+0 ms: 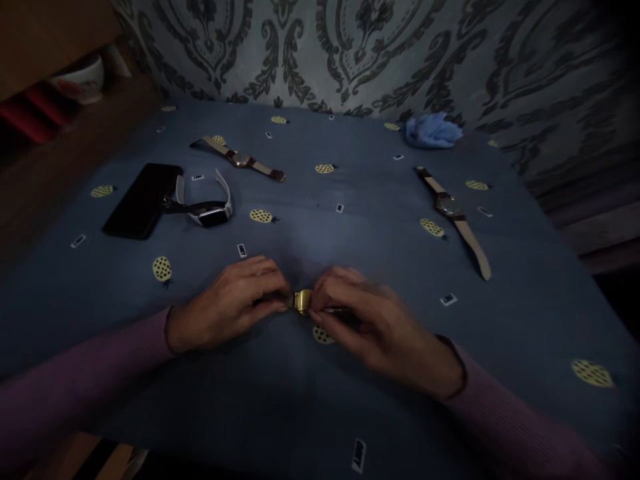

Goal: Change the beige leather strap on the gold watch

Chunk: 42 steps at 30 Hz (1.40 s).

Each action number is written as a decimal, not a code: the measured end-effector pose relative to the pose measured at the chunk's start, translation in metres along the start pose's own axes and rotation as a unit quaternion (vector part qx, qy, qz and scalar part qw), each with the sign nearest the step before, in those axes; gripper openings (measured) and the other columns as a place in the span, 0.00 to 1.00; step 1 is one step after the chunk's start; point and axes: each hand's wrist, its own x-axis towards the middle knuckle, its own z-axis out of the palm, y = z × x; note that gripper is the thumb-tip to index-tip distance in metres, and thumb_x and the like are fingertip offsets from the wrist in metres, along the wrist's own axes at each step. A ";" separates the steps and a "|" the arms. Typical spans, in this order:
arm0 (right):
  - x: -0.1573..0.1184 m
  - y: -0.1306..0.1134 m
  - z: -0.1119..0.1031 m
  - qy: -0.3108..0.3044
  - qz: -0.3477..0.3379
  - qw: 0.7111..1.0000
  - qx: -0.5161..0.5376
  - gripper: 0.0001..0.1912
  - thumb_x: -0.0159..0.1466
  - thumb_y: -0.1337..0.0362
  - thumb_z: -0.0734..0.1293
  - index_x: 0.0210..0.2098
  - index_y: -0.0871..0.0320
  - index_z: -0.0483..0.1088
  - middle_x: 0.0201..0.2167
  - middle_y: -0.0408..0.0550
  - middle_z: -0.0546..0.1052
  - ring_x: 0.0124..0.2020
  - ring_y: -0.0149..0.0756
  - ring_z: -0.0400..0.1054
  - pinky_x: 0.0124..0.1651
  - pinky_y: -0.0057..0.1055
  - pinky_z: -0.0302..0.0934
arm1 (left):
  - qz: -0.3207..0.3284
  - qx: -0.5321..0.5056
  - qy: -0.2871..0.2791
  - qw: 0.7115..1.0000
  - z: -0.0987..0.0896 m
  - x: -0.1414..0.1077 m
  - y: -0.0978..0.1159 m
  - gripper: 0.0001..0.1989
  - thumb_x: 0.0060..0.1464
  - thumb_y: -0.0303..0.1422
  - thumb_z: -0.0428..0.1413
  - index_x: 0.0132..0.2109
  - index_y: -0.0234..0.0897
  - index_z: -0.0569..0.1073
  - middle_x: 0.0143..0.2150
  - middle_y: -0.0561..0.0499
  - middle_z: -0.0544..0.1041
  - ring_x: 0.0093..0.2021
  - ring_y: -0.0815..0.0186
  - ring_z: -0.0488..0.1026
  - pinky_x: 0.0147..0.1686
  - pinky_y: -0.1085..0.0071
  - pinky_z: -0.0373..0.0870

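Observation:
A gold-coloured wristwatch [303, 302] is held low over the table, between both hands. At its left end, the fingertips of my left hand [235, 303] are closed in a pinch. The closed thumb and fingers of my right hand [370, 317] grip its right end. A thin dark piece [337, 309] with a slight shine shows between those right fingers; whether it is a strap or a tool I cannot tell. Much of the watch's strap is hidden by the fingers.
Two more wristwatches lie flat, one at back left [241, 159] and another at right [450, 206]. A black phone [143, 201] and a white-strapped smartwatch [214, 217] are at left. A crumpled blue cloth [433, 130] sits near the wall. The tablecloth [300, 233] is blue with pineapples.

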 end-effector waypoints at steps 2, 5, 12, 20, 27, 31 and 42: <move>0.000 -0.001 -0.004 0.008 -0.012 1.000 -0.008 0.09 0.65 0.76 0.62 0.31 0.57 0.66 0.27 0.44 0.73 0.31 0.35 0.66 0.38 0.34 0.61 | 0.000 -0.005 -0.002 1.000 0.000 0.000 0.000 0.01 0.61 0.26 0.56 0.40 0.33 0.72 0.36 0.51 0.74 0.37 0.67 0.70 0.39 0.72 0.67; -0.001 -0.002 -0.009 0.016 -0.003 1.000 -0.008 0.08 0.66 0.75 0.62 0.34 0.58 0.68 0.26 0.45 0.74 0.30 0.33 0.66 0.35 0.30 0.62 | -0.001 -0.009 -0.001 1.000 0.000 -0.001 -0.001 0.01 0.61 0.26 0.56 0.40 0.33 0.73 0.36 0.51 0.75 0.37 0.67 0.70 0.39 0.72 0.67; -0.009 -0.003 0.002 0.061 0.034 0.996 -0.047 0.08 0.69 0.73 0.58 0.38 0.59 0.68 0.28 0.44 0.75 0.27 0.29 0.69 0.30 0.25 0.62 | -0.006 -0.002 0.016 1.000 0.001 -0.001 -0.001 0.02 0.61 0.28 0.57 0.39 0.33 0.73 0.36 0.50 0.75 0.37 0.67 0.71 0.37 0.72 0.67; -0.012 -0.003 0.014 0.101 0.060 0.992 -0.044 0.07 0.70 0.70 0.58 0.40 0.59 0.67 0.26 0.43 0.74 0.23 0.29 0.69 0.26 0.24 0.61 | -0.013 0.006 0.013 1.000 0.002 0.001 0.001 0.01 0.60 0.27 0.57 0.39 0.33 0.73 0.36 0.51 0.75 0.36 0.67 0.71 0.37 0.72 0.67; -0.013 -0.003 0.011 0.106 0.066 0.992 -0.016 0.06 0.70 0.69 0.59 0.42 0.60 0.67 0.27 0.44 0.78 0.25 0.30 0.73 0.27 0.24 0.65 | -0.014 0.007 0.015 1.000 0.002 0.001 -0.001 0.01 0.60 0.28 0.58 0.39 0.34 0.74 0.36 0.51 0.75 0.37 0.67 0.72 0.37 0.72 0.68; -0.015 -0.001 0.010 0.099 0.069 0.993 0.008 0.05 0.69 0.69 0.60 0.39 0.58 0.68 0.27 0.43 0.79 0.28 0.30 0.76 0.31 0.23 0.67 | -0.026 0.000 0.008 1.000 0.001 0.001 -0.001 0.01 0.60 0.27 0.58 0.40 0.34 0.74 0.37 0.51 0.75 0.38 0.67 0.72 0.38 0.72 0.67; -0.012 0.003 0.010 0.106 0.068 0.992 -0.018 0.07 0.69 0.70 0.61 0.35 0.57 0.69 0.26 0.43 0.79 0.25 0.29 0.74 0.29 0.23 0.66 | -0.028 0.004 0.010 1.000 0.000 0.000 0.001 0.01 0.60 0.28 0.58 0.40 0.34 0.74 0.37 0.51 0.75 0.38 0.68 0.72 0.37 0.73 0.67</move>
